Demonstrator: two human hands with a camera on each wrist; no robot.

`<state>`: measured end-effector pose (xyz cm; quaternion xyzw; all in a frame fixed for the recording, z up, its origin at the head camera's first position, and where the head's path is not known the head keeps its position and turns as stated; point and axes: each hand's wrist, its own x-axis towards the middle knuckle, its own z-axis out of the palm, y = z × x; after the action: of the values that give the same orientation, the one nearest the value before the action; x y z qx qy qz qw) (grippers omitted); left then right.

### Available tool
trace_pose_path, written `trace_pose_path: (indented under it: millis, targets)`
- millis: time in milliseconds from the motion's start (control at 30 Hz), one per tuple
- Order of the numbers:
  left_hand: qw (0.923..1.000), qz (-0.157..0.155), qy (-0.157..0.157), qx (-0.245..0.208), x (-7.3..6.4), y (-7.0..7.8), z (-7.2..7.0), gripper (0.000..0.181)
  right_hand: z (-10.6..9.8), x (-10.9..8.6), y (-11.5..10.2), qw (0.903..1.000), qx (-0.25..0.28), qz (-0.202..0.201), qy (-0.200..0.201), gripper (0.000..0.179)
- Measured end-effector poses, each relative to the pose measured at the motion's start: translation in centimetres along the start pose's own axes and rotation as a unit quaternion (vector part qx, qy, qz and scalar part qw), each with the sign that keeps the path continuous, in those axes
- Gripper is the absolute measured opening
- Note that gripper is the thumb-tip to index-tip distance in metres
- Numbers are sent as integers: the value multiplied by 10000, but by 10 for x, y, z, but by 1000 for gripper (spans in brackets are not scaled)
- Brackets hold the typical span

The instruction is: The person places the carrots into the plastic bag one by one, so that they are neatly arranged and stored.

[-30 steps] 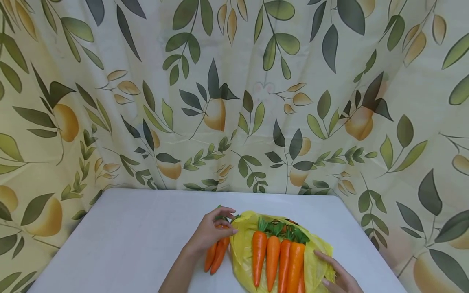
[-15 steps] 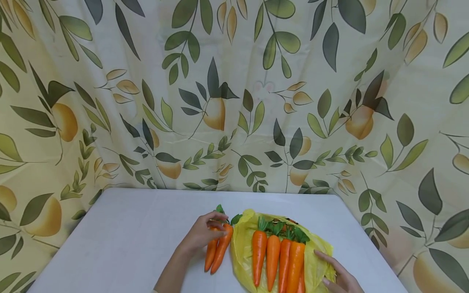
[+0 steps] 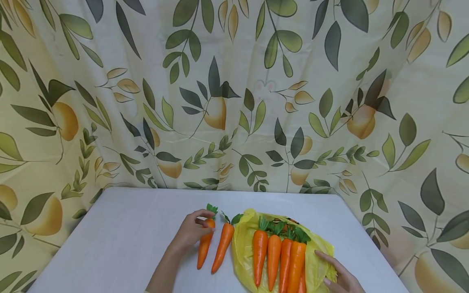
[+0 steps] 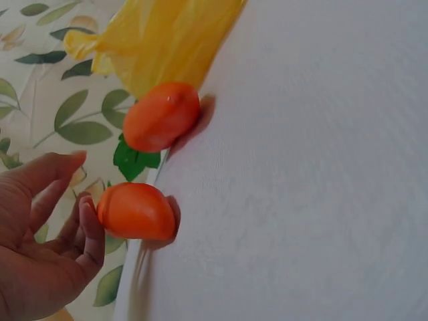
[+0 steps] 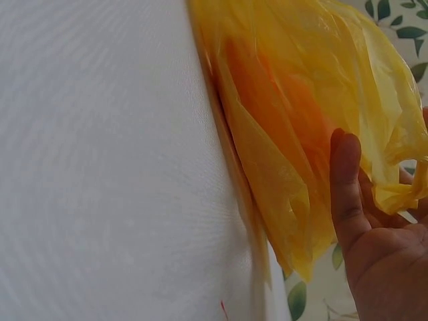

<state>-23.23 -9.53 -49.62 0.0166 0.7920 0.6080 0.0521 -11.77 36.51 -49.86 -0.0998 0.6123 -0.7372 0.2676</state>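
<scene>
My left hand (image 3: 191,230) lies over the upper part of a carrot (image 3: 204,249) with green leaves, its fingers touching it. In the left wrist view, the left hand's fingers (image 4: 90,231) are loosely bent beside that carrot (image 4: 137,211). A second carrot (image 3: 222,249) lies just to its right, along a yellow plastic bag (image 3: 239,252). Several more carrots (image 3: 274,260) lie side by side on the spread bag, leaves away from me. My right hand (image 3: 342,274) rests at the bag's right edge, fingers extended and spread; in the right wrist view, bag film partly hides its fingers.
Everything lies on a white-covered table (image 3: 128,232). Behind it and at both sides hangs a curtain (image 3: 234,162) printed with leaves and fruit. The table's right edge runs close past the right hand.
My left hand has moved left from the bag's edge, and the left carrot has shifted left with it, widening the gap between the two loose carrots. The right hand stays at the bag.
</scene>
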Motion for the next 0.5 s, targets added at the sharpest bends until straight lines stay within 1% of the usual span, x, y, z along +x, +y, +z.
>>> trace_pose_path:
  millis: [133, 200, 300, 367, 400, 500]
  targets:
    - [9996, -69, 219, 150, 0, -5, -6, 40, 0, 1, 1, 9998, -102, 33, 154, 46]
    - [9995, -37, 283, 151, 0, -8, -9, 40, 0, 1, 1, 9996, -149, 60, 236, 45]
    - [9991, -77, 351, 234, 0, -11, -13, 38, 0, 1, 1, 9994, -157, 80, 288, 44]
    - [9988, -115, 331, 346, 0, -13, -15, 37, 0, 1, 1, 9996, -134, 68, 253, 44]
    - [9986, -181, 307, 392, 0, -14, -16, 37, 0, 1, 1, 9997, -114, 57, 222, 45]
    - [9985, -275, 165, 453, 0, -17, -17, 39, 0, 1, 1, 10000, -19, 24, 83, 46]
